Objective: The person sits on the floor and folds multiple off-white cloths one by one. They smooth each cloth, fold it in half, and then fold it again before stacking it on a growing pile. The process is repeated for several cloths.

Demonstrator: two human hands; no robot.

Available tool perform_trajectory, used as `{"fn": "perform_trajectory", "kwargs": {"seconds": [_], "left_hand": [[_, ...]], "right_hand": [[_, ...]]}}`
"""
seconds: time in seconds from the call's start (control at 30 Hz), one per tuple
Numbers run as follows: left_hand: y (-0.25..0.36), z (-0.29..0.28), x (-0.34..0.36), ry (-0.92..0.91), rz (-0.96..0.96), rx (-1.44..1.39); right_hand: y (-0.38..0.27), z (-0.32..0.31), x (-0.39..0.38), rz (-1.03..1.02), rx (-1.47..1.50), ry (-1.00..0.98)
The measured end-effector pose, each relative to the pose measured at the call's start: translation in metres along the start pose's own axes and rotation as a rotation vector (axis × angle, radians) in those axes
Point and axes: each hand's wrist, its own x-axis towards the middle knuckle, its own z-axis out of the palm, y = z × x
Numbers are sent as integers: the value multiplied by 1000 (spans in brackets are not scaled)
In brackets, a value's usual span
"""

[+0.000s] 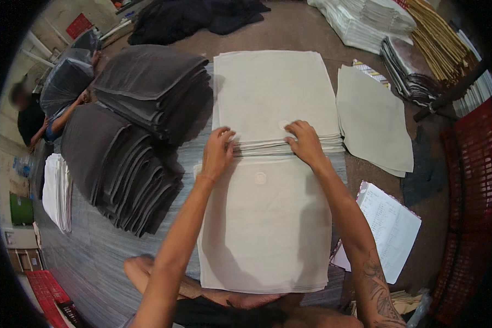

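Observation:
Two piles of cream cloths lie before me, one beyond the other. At the front edge of the far pile (273,87), my left hand (218,153) curls around the left part of the layered edges. On the same edge, further right, my right hand (306,143) has its fingers over the top cloth and its thumb at the layers. How many layers each hand grips is hidden. The near pile (268,229) lies flat between my forearms, with a small square patch (261,178) near its far edge.
Dark grey cloth piles (142,82) stand at the left. Loose cream sheets (374,120) and a written notebook (388,224) lie at the right, near a red plastic crate (473,213). A person (30,115) handles a plastic-wrapped bundle (65,82) at the far left.

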Motion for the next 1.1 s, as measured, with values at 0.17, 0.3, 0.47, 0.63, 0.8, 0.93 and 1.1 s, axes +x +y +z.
{"fn": "perform_trajectory", "kwargs": {"seconds": [0.17,0.3,0.47,0.63,0.8,0.93,1.1], "left_hand": [[-11,2,40,-452,-25,78],[-15,6,45,-446,104,101],[-29,21,52,-281,71,54],[-31,23,63,-356,-106,112],[-34,32,66,-321,-86,142],[-45,39,71,-315,-97,121],[-56,34,71,-445,-74,80]], "right_hand": [[3,2,19,30,49,-194],[19,0,21,-11,87,-181],[28,4,34,156,154,-160],[13,-7,42,223,87,-257],[16,-12,31,10,-116,-193],[37,-20,48,209,-77,-283],[53,-52,42,188,-181,-340]]}}
